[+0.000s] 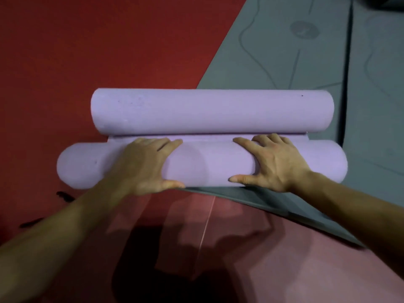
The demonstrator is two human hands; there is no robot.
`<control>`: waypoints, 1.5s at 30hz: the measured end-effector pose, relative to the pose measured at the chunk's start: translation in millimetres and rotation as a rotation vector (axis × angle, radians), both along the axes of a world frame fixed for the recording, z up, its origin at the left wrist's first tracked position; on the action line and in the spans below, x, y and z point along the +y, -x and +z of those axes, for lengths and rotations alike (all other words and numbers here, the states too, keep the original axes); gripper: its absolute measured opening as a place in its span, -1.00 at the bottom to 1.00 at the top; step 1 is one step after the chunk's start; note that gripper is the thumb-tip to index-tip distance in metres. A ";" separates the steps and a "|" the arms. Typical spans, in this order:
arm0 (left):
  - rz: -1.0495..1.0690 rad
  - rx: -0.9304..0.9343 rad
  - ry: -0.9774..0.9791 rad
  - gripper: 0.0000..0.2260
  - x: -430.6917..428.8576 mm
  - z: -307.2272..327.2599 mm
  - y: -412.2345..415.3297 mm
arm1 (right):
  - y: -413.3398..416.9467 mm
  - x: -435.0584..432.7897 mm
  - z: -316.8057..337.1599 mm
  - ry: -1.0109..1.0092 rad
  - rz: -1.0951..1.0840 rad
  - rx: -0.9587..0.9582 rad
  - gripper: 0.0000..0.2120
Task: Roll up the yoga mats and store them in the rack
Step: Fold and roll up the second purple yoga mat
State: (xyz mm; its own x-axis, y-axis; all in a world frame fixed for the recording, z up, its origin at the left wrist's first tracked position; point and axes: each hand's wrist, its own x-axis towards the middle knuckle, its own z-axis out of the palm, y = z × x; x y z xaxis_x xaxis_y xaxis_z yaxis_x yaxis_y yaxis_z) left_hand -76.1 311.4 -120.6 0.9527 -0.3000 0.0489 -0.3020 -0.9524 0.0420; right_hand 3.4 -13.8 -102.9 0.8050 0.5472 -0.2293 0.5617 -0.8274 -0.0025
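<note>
rolling the near coil up to meet the far one

lilac foam yoga mat (196,137) lying across the dull red floor (87,40), coiled from both ends: far roll (212,112) and near roll (207,165), only a narrow flat strip between. left hand (148,162) and right hand (273,162) cupped over the near roll, fingers draped across its top, thumbs hooked on the near side, grasping it. push evenly through both palms, keeping the coil tight. watch the left end, sticking out past the far roll's, perhaps telescoping. right end resting over the flat grey rubber mat (284,51); likely to drag there. open floor left and far. rack not in view.
</note>
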 end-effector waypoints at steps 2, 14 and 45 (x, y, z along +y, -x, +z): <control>0.006 0.034 0.005 -0.05 -6.0 4.1 17.2 | 16.9 -5.9 2.7 -0.011 -0.006 0.032 0.04; 0.078 0.267 0.030 -0.01 -5.7 5.8 8.7 | 17.7 -6.7 -8.9 -0.090 0.044 -0.034 -0.01; 0.109 -0.184 0.106 -0.22 -11.4 -17.9 -25.1 | -47.4 12.1 -7.9 -0.071 -0.003 0.023 0.02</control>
State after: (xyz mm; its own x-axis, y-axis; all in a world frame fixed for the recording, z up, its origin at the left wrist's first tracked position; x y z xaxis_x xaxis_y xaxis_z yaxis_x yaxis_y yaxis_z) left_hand -51.0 300.0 -138.5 0.9513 -0.1794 0.2506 -0.2090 -0.9731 0.0967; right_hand 50.8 -1.7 -110.9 0.8014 0.5606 -0.2083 0.5587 -0.8261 -0.0737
